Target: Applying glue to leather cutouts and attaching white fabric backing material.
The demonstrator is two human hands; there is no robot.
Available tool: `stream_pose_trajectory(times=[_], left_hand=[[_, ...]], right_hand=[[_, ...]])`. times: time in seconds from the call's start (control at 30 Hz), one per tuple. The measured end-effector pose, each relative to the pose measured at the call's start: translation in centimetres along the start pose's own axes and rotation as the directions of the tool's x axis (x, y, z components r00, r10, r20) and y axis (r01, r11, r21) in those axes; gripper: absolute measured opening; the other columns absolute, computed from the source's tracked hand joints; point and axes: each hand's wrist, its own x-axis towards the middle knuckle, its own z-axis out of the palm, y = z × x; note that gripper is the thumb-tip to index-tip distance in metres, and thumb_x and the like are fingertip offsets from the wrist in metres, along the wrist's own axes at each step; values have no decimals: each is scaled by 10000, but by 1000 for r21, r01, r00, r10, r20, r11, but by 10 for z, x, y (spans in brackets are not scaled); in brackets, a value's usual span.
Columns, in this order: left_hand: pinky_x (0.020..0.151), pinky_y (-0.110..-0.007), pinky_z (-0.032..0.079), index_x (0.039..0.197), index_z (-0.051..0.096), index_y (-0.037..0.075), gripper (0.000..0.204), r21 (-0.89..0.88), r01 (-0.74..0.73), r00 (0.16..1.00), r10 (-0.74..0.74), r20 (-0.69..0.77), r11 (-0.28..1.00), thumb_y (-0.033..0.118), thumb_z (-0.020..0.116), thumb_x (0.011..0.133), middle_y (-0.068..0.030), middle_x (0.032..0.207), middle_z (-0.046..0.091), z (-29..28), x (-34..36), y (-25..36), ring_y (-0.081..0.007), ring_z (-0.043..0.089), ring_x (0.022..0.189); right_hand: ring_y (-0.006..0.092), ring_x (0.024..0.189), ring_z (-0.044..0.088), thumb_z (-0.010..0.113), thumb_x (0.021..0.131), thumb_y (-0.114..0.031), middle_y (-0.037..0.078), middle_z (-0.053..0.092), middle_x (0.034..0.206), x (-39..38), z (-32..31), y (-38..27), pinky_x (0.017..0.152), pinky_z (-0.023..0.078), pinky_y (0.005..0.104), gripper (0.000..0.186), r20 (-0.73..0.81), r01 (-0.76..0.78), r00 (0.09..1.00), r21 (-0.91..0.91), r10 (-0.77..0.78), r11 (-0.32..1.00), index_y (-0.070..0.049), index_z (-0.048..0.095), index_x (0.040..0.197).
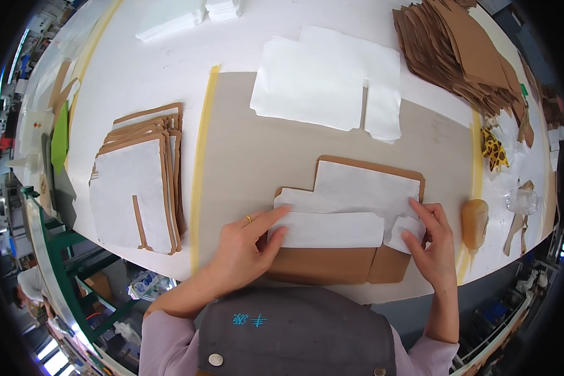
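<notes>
A brown cut piece (326, 266), perhaps leather, lies on the grey mat in front of me. On top of it rests a white backing sheet (363, 188), its near part folded back into a strip and a small flap, so a band of brown shows nearest me. My left hand (241, 247), with a ring on one finger, pinches the left end of the folded strip between thumb and forefinger. At the other end, my right hand (433, 244) has thumb and forefinger closed over the small flap and the sheet's right edge.
Further out lie loose white sheets (329, 81) with a slot. To the left is a stack of brown pieces with white backing (131, 194). Brown pieces (457, 50) pile up at far right; an amber block (475, 222) sits nearer. Yellow tape (203, 144) borders the mat.
</notes>
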Motion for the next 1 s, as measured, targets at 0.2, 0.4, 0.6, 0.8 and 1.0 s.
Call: stream_pose_trajectory(times=[0.2,0.4,0.6,0.8,1.0], left_hand=[[730,-337,470,1211,622,61,421,373,-173,983,180,15,912,91,716,802,-119,1037,607,-5,19,17,-229,566,892],[1126,-471,243,1390,353,-80,694,266,-652,727,485,487,710,337,607,897,-246,1490,302,34,58,30,-404,274,1387],[1149,-517,144,1413,219,-143,841,361,-529,813,336,476,768,442,555,911,-335,1497,182,40,45,21,-435,168,1421],[1141,-557,108,1420,207,-138,841,335,-484,853,351,386,809,438,554,915,-339,1497,172,48,37,29,-466,148,1415],[1145,-542,122,1423,230,-122,822,599,-522,852,345,393,607,421,570,908,-300,1510,199,58,48,56,-430,205,1411]], right_hand=[[127,657,498,698,785,-52,59,512,998,-3,-2,-3,548,414,251,485,-16,-40,999,3,40,999,-38,584,1256],[162,596,502,701,806,-112,76,532,1039,-1,-3,1,562,444,289,457,0,2,1000,-4,-2,1000,-51,589,1245],[194,587,525,692,821,-134,88,537,1053,-2,-4,1,587,470,316,442,1,0,1000,15,0,1000,-54,586,1243],[203,605,546,691,820,-130,93,544,1028,-3,-8,9,591,476,322,434,-4,20,1000,9,-20,1000,-52,589,1234],[238,742,620,675,839,-169,109,555,1053,0,-6,16,672,504,365,416,23,48,999,10,-48,999,-67,592,1233]])
